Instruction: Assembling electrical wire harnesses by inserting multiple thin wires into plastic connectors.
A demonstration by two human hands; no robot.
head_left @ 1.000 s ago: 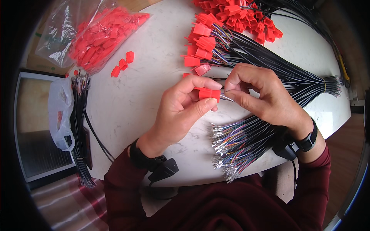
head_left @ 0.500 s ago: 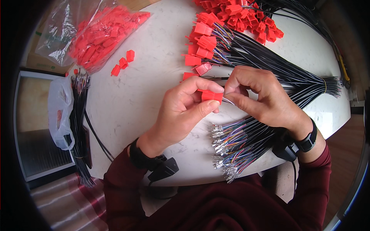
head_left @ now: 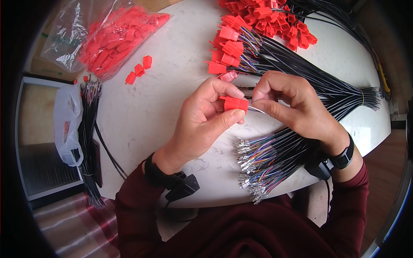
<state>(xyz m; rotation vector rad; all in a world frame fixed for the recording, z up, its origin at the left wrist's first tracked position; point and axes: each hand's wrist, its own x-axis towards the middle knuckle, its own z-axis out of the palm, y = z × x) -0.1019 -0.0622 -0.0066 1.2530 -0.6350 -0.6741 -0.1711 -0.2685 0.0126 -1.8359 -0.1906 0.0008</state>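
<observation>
Between the thumb and fingers of my left hand point(head_left: 198, 114) is a red plastic connector housing point(head_left: 235, 104), lying sideways over the table. Thin wires point(head_left: 257, 109) run from its right end toward my right hand point(head_left: 297, 105), whose thumb and forefinger pinch one of them just beside the housing. The wire ends inside the housing are hidden. Behind my hands lies a bundle of black cables point(head_left: 301, 60) with red housings point(head_left: 223, 56) on their coloured wires. Below my right hand, another cable bundle ends in bare metal terminals point(head_left: 247, 161).
A clear bag of red housings point(head_left: 116, 41) lies at the far left, with several loose housings point(head_left: 139, 70) beside it. More cables point(head_left: 88, 129) and a white plastic bag point(head_left: 68, 124) hang at the table's left edge. A heap of red housings point(head_left: 275, 19) sits at the back.
My left forefinger has lifted off the top of the housing. My right fingertips have drawn slightly away from it, leaving more wire showing. The view has shifted a little.
</observation>
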